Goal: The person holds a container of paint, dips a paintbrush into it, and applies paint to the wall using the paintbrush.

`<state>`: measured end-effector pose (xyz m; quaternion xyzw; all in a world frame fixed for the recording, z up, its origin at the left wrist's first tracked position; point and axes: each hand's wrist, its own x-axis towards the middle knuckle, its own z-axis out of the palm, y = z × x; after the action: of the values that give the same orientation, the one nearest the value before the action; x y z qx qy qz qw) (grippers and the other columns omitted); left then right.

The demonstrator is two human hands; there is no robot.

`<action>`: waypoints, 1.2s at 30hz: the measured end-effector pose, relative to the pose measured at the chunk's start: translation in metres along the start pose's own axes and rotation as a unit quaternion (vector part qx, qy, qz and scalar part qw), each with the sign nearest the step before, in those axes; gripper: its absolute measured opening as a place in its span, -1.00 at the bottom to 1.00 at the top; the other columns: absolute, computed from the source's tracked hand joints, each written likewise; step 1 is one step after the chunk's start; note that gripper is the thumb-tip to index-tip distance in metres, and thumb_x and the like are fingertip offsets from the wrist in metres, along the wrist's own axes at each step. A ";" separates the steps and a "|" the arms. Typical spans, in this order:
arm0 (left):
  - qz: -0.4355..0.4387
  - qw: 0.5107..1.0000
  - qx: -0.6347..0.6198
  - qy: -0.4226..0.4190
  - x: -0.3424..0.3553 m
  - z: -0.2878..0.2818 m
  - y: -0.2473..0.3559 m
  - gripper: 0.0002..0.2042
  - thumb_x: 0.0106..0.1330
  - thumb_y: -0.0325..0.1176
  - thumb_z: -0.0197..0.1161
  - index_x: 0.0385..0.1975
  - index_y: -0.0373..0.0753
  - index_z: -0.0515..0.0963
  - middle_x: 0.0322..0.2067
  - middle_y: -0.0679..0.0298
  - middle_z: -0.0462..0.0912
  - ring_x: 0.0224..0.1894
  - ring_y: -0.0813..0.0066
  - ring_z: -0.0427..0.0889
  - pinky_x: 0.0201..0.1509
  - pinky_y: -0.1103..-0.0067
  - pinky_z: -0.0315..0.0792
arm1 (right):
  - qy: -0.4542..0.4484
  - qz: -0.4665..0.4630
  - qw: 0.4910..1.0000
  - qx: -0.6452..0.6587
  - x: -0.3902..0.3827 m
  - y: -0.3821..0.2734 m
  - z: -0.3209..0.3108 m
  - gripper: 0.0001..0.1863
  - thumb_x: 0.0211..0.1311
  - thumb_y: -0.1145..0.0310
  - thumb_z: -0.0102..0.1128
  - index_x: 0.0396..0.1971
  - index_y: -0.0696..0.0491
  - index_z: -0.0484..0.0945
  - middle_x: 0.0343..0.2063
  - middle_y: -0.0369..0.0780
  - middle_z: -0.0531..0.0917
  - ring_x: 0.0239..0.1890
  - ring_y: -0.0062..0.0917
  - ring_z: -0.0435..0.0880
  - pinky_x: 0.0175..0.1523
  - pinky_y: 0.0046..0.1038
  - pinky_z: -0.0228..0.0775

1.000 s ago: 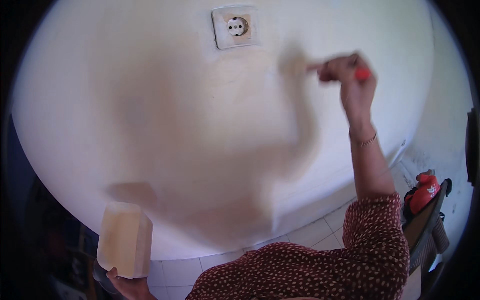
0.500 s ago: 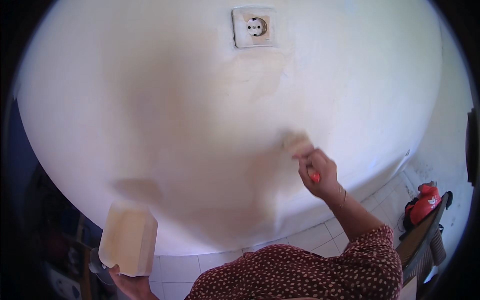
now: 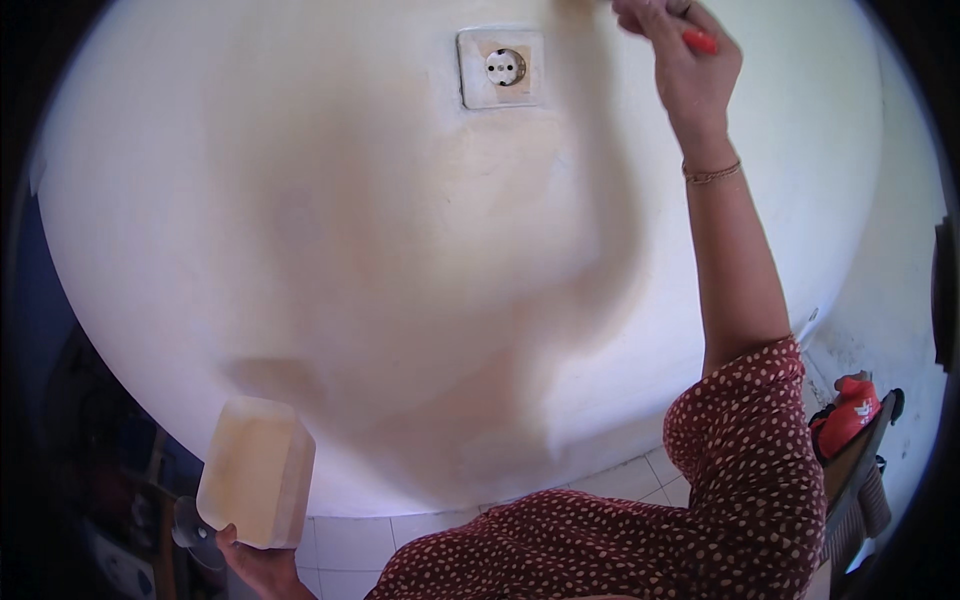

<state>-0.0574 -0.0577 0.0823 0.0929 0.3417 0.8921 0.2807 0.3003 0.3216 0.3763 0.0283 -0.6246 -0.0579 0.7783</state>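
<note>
Brush [image 3: 699, 40] high at one o'clock, tub [image 3: 255, 475] low at eight

The only lettering-like thing we find is a small white mark on the red bundle [image 3: 850, 415] at four o'clock; we cannot make it out reliably.

Against half a second ago, our right hand [image 3: 690, 60] has swung up from just right of centre to one o'clock, above and to the right of the wall socket [image 3: 503, 68] at twelve. Its fingers are closed around the brush, the red handle end showing; the bristles run off the top edge, so we cannot tell whether they touch the wall [image 3: 400, 200]. Our left hand [image 3: 262, 568], at seven o'clock, has barely shifted: its fingers hold the pale tub at its lower end, thumb over the rim, the open side facing us.
</note>
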 end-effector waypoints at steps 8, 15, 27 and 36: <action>0.005 1.000 -0.023 0.000 0.012 -0.026 0.008 -0.35 0.10 -0.12 0.21 0.25 -0.18 0.33 0.14 0.19 0.49 0.14 0.15 0.53 0.08 0.17 0.53 | -0.199 0.193 0.950 -0.143 -0.206 -0.064 -0.052 -0.94 0.18 0.62 0.23 -0.45 0.15 0.60 -0.51 -0.17 0.62 -0.56 -0.52 0.56 -0.41 -0.52 0.43; 0.013 0.999 0.001 -0.044 0.019 -0.022 0.000 -0.34 0.11 -0.09 0.19 0.27 -0.18 0.31 0.16 0.19 0.46 0.17 0.13 0.49 0.10 0.16 0.50 | -0.285 0.455 0.828 -0.162 -0.232 -0.032 -0.096 -0.75 0.15 0.45 0.29 -0.64 0.19 0.47 -0.68 -0.12 0.58 -0.60 -0.49 0.63 -0.47 -0.46 0.44; 0.025 0.999 0.005 -0.029 0.018 -0.031 0.001 -0.30 0.09 -0.10 0.20 0.28 -0.20 0.28 0.16 0.16 0.47 0.16 0.13 0.51 0.09 0.17 0.52 | 0.035 0.060 0.998 0.008 0.066 -0.008 0.007 -0.81 0.33 0.41 0.22 -0.43 0.21 0.56 -0.48 -0.14 0.67 -0.44 -0.52 0.71 -0.29 -0.52 0.66; -0.009 0.999 0.027 -0.027 -0.005 0.001 0.007 -0.34 0.09 -0.11 0.16 0.25 -0.20 0.33 0.13 0.15 0.49 0.12 0.14 0.54 0.03 0.19 0.56 | -0.089 0.067 0.971 -0.212 -0.146 -0.032 -0.066 -0.86 0.17 0.60 0.26 -0.52 0.13 0.49 -0.59 -0.24 0.57 -0.59 -0.65 0.50 -0.44 -0.60 0.36</action>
<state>-0.0553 -0.0641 0.0879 0.1211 0.3584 0.8773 0.2955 0.3318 0.3064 0.2168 -0.1850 -0.6651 -0.1391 0.7100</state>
